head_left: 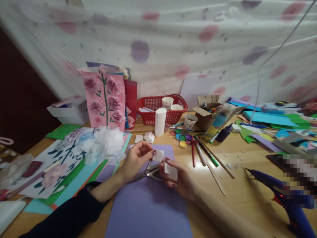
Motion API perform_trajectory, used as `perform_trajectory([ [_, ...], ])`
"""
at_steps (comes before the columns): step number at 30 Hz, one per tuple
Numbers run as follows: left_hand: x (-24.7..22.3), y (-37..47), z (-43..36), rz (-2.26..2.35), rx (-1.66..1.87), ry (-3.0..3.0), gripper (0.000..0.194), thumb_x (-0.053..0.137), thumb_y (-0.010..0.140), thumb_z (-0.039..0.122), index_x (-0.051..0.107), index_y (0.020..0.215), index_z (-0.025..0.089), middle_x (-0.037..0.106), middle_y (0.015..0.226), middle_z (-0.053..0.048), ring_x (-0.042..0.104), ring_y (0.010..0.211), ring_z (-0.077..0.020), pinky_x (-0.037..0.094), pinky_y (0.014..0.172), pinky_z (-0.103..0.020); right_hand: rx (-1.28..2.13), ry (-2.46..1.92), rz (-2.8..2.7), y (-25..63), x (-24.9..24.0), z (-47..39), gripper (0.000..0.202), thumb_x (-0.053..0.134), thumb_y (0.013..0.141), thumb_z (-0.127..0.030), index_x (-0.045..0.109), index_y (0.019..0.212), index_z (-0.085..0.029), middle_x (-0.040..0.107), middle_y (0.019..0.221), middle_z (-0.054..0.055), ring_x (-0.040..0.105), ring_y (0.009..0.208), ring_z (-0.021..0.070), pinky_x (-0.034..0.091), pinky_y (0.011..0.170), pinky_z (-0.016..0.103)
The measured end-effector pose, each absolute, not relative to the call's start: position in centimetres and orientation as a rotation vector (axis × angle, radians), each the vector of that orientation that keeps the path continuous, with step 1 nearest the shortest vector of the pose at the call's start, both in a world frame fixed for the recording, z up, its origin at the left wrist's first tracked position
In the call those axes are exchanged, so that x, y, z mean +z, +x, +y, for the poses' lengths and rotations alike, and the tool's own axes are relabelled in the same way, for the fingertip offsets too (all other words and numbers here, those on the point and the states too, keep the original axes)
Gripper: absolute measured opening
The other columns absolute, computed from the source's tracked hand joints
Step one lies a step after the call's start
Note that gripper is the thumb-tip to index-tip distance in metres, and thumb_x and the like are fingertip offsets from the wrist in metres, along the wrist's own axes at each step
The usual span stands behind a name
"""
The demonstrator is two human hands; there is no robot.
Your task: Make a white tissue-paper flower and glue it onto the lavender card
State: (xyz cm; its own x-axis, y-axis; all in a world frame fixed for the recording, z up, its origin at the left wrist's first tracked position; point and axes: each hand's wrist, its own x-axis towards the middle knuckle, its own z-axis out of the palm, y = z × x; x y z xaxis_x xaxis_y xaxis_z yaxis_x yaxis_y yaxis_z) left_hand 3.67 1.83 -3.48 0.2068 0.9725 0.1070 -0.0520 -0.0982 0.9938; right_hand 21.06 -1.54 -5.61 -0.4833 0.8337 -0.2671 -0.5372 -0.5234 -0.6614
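Note:
Between both hands is a small white paper square (159,155), pinched at its left edge by my left hand (138,159). The fingertips of my right hand (182,177) touch or nearly touch its lower right corner. A second white paper piece (171,171) is held in the curled fingers of my right hand. Scissors (150,172) lie beneath the hands on a purple sheet (148,206). Just behind the hands, small white paper squares (149,137) rest near a white roll (160,122).
Crumpled white paper (109,142) and flower artwork (61,158) lie left. A red basket (151,115), paper cup (190,121) and paint pots (183,137) stand behind. Brushes (204,152) and a blue glue gun (272,185) lie right.

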Motion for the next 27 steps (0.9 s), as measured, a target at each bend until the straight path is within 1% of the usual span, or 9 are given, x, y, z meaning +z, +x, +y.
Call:
perform_trajectory([
  [1, -3.7, 3.7, 1.8, 0.953, 1.166, 1.255, 0.025, 0.075, 0.072, 0.029, 0.055, 0.081, 0.016, 0.061, 0.072, 0.002, 0.059, 0.065, -0.0103, 0.048, 0.06, -0.021, 2.037, -0.76, -0.66, 21.1, -5.5, -1.6, 0.032, 0.076, 0.07, -0.033, 0.056, 0.09, -0.017, 0.049, 0.06, -0.007, 0.033, 0.04, 0.0018, 0.022, 0.033, 0.01],
  [3, -4.0, 3.6, 1.8, 0.9, 1.181, 1.127, 0.032, 0.079, 0.067, 0.026, 0.055, 0.086, 0.016, 0.061, 0.076, 0.002, 0.059, 0.069, -0.0099, 0.048, 0.061, -0.02, 1.991, -0.828, -0.726, 21.3, -5.3, -1.8, 0.034, 0.079, 0.069, -0.033, 0.054, 0.087, -0.018, 0.033, 0.05, -0.012, 0.017, 0.039, 0.0011, 0.013, 0.034, 0.011],
  [4, -4.2, 3.6, 1.7, 0.881, 1.176, 1.094, 0.035, 0.081, 0.065, 0.024, 0.056, 0.088, 0.016, 0.061, 0.076, 0.002, 0.059, 0.071, -0.0097, 0.048, 0.064, -0.019, 1.956, -0.858, -0.793, 21.3, -5.2, -1.9, 0.035, 0.079, 0.071, -0.037, 0.053, 0.089, -0.019, 0.028, 0.049, -0.013, 0.013, 0.04, 0.0013, 0.013, 0.034, 0.011],
  [6, -4.6, 3.5, 1.7, 0.867, 1.141, 1.068, 0.039, 0.083, 0.064, 0.023, 0.058, 0.093, 0.015, 0.061, 0.076, 0.003, 0.058, 0.072, -0.0089, 0.048, 0.068, -0.019, 1.876, -0.904, -0.892, 21.3, -5.3, -2.1, 0.04, 0.076, 0.074, -0.047, 0.052, 0.093, -0.021, 0.026, 0.048, -0.014, 0.012, 0.039, 0.0018, 0.013, 0.035, 0.012],
  [10, -5.1, 3.4, 1.6, 0.871, 1.009, 1.08, 0.04, 0.083, 0.065, 0.029, 0.06, 0.095, 0.014, 0.06, 0.077, 0.001, 0.056, 0.073, -0.0093, 0.046, 0.068, -0.02, 1.763, -1.015, -0.989, 21.1, -5.7, -2.1, 0.042, 0.071, 0.075, -0.055, 0.051, 0.089, -0.021, 0.032, 0.048, -0.013, 0.017, 0.037, 0.0025, 0.015, 0.036, 0.015],
  [14, -5.0, 3.5, 1.3, 0.87, 0.894, 1.109, 0.043, 0.079, 0.068, 0.038, 0.062, 0.098, 0.013, 0.06, 0.081, -0.001, 0.055, 0.073, -0.0107, 0.045, 0.067, -0.022, 1.577, -1.138, -1.135, 21.0, -5.5, -2.1, 0.038, 0.07, 0.077, -0.052, 0.055, 0.08, -0.018, 0.039, 0.053, -0.009, 0.027, 0.043, 0.0041, 0.021, 0.042, 0.018],
  [17, -4.8, 3.7, 1.0, 0.873, 0.843, 1.143, 0.044, 0.079, 0.068, 0.038, 0.062, 0.102, 0.015, 0.056, 0.077, 0.002, 0.053, 0.07, -0.01, 0.044, 0.064, -0.022, 1.333, -1.176, -1.325, 21.1, -5.2, -2.2, 0.035, 0.067, 0.08, -0.05, 0.058, 0.076, -0.017, 0.044, 0.06, -0.005, 0.036, 0.054, 0.0076, 0.029, 0.051, 0.02],
  [22, -4.7, 3.8, 0.6, 0.902, 0.867, 1.21, 0.029, 0.078, 0.069, 0.034, 0.057, 0.073, 0.014, 0.054, 0.069, 0.003, 0.049, 0.062, -0.0071, 0.04, 0.057, -0.018, 1.198, -1.197, -1.467, 21.1, -5.3, -2.5, 0.031, 0.061, 0.085, -0.047, 0.06, 0.077, -0.017, 0.044, 0.06, -0.005, 0.039, 0.056, 0.0099, 0.032, 0.056, 0.022],
  [27, -5.0, 3.5, 0.9, 0.856, 0.805, 1.145, 0.037, 0.078, 0.068, 0.041, 0.052, 0.07, 0.015, 0.047, 0.059, 0.007, 0.04, 0.045, -0.0031, 0.032, 0.042, -0.016, 1.234, -1.191, -1.513, 21.1, -5.0, -2.7, 0.029, 0.059, 0.087, -0.046, 0.062, 0.081, -0.018, 0.05, 0.064, -0.003, 0.044, 0.061, 0.0112, 0.035, 0.059, 0.023],
])
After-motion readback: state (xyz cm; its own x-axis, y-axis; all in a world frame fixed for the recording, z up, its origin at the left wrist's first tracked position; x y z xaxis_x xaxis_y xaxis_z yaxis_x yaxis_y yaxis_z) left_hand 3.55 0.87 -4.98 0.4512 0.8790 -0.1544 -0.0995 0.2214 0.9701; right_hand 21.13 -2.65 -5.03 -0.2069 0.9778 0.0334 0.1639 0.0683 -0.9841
